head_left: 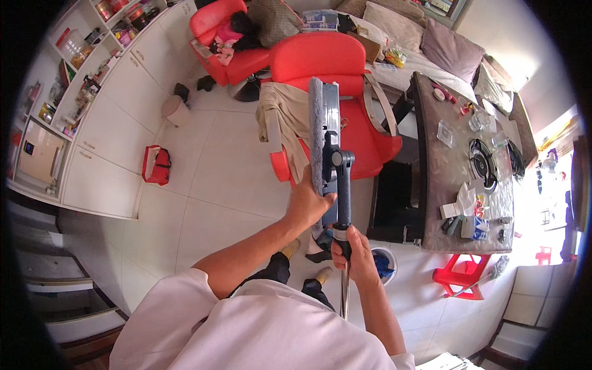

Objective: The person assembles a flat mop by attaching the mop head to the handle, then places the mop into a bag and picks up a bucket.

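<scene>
Pale floor tiles (209, 179) fill the room below, and right in the middle of the view a flat mop is being handled up in the air. Left hand (306, 203) first: it is clamped on the lower edge of the mop head (325, 132), fingers wrapped round the grey-blue plate, thumb side toward the fuzzy grey pad that faces left. Right hand (351, 250) sits just beneath, fist closed tight around the metal mop pole (344, 290) where the dark collar meets the shaft. The head stands upright, raised to chest level, with the pole running straight down between the person's feet.

Moving outward: a red chair (336, 68) stands directly behind the mop head, a beige cloth (283, 120) draped over its arm. A second red chair (225, 37) sits further back. White cabinets (117, 129) line the left, with a small red bag (156, 165) on the floor beside them. To the right, a dark table (444, 179) carries glasses, a round burner and small clutter; a red stool (459, 277) sits under its near end.

Risk, as I judge it: the hinged joint could swing and pinch the left fingers, and a tilt forward would knock the head against the chair or snag that cloth.
</scene>
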